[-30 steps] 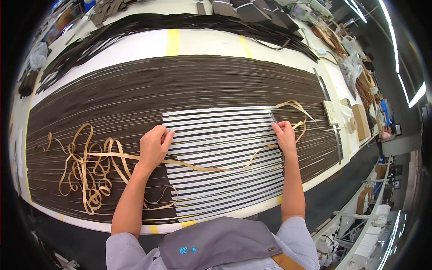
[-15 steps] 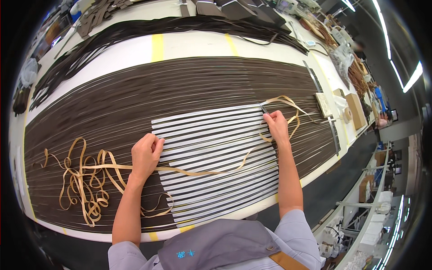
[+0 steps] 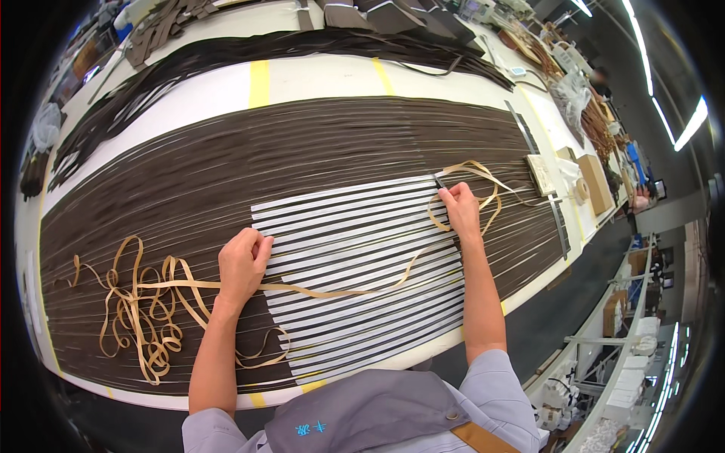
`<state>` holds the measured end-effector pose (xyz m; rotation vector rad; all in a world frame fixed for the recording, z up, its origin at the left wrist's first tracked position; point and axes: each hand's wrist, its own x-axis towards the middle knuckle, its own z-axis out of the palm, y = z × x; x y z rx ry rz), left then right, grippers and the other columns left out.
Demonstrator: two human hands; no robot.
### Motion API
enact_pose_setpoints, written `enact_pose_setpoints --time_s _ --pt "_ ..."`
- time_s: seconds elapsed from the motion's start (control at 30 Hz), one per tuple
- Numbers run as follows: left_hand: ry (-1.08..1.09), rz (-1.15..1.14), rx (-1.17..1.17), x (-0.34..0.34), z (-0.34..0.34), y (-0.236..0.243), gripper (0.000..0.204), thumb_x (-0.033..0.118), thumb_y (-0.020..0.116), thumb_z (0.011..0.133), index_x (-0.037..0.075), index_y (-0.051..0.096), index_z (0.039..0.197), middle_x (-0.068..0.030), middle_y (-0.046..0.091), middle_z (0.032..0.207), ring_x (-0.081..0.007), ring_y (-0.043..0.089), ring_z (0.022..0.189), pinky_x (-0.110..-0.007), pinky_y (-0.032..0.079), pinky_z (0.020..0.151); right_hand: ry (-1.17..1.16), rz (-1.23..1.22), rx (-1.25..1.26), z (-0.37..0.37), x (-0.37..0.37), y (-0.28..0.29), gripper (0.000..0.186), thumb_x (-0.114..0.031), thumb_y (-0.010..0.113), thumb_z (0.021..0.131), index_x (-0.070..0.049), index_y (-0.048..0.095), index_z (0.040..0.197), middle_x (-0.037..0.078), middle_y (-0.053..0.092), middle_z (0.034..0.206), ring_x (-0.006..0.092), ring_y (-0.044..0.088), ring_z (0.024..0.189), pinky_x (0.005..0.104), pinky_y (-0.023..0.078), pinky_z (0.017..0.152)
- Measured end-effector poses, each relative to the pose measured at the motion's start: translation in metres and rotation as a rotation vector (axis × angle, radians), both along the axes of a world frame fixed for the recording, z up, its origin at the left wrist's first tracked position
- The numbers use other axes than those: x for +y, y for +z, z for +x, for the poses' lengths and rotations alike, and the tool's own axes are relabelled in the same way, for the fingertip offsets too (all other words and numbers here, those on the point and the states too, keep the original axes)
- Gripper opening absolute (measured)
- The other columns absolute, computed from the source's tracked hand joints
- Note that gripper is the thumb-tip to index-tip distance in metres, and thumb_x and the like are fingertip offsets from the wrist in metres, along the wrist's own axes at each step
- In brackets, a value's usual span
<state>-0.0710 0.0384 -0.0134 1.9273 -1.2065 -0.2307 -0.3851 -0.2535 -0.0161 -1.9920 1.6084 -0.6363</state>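
Under long ceiling lights (image 3: 692, 124), a white table (image 3: 321, 79) filled most of the view, and at its centre lay the white strips (image 3: 355, 234), flat and parallel, with dark lines between them. At two o'clock of that patch, the tip of a slim dark tool (image 3: 439, 182) had edged up over the last second to the far strip's end, so tool and strip now met there. The right hand (image 3: 460, 208) pinched that tool between thumb and fingertips; the left hand (image 3: 243, 260), at nine o'clock, had kept its place on the patch's edge, half curled, though whether it gripped anything I could not tell. A narrow tan ribbon (image 3: 325, 292), smooth and springy-looking, crossed the patch, coiling into a tangle at eight o'clock and looping at two; its small loop beside the right wrist had swelled leftward. Matte brown strips (image 3: 151, 196) spread all around, thin and straight. Farther out, a glossy black bundle (image 3: 302, 44) sagged at twelve o'clock, and a pale block (image 3: 540, 175) sat toward three.
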Motion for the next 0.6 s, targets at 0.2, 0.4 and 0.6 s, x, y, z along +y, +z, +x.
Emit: enact_pose_setpoints --time_s 0.2,0.4,0.6 --pt "-0.005 0.003 0.012 0.000 -0.004 -0.002 0.022 0.011 0.067 0.086 0.001 0.054 0.071 -0.0084 0.050 0.062 -0.0223 0.048 0.054 -0.034 0.040 0.053 -0.041 0.003 -0.025 -0.007 0.005 0.007 0.032 -0.030 0.070 0.086 0.001 0.059 0.088 0.012 0.065 0.073 0.0208 0.060 0.067 0.0355 0.048 0.064" --pt "-0.002 0.003 -0.013 0.003 0.001 -0.002 0.021 0.010 0.066 0.086 0.001 0.054 0.072 -0.0090 0.049 0.062 -0.0228 0.047 0.053 -0.035 0.039 0.052 -0.090 0.011 -0.014 -0.076 0.054 0.082 0.029 -0.025 0.074 0.082 0.000 0.059 0.082 0.003 0.059 0.066 0.0081 0.052 0.059 0.0239 0.042 0.055" --pt "-0.008 0.031 -0.024 -0.004 0.005 -0.004 0.022 0.012 0.067 0.086 0.001 0.054 0.072 -0.0092 0.050 0.062 -0.0229 0.048 0.054 -0.035 0.039 0.053 -0.179 0.190 0.063 -0.144 0.057 0.066 0.029 -0.023 0.076 0.078 0.000 0.060 0.083 0.001 0.058 0.064 0.0078 0.053 0.059 0.0251 0.043 0.055"
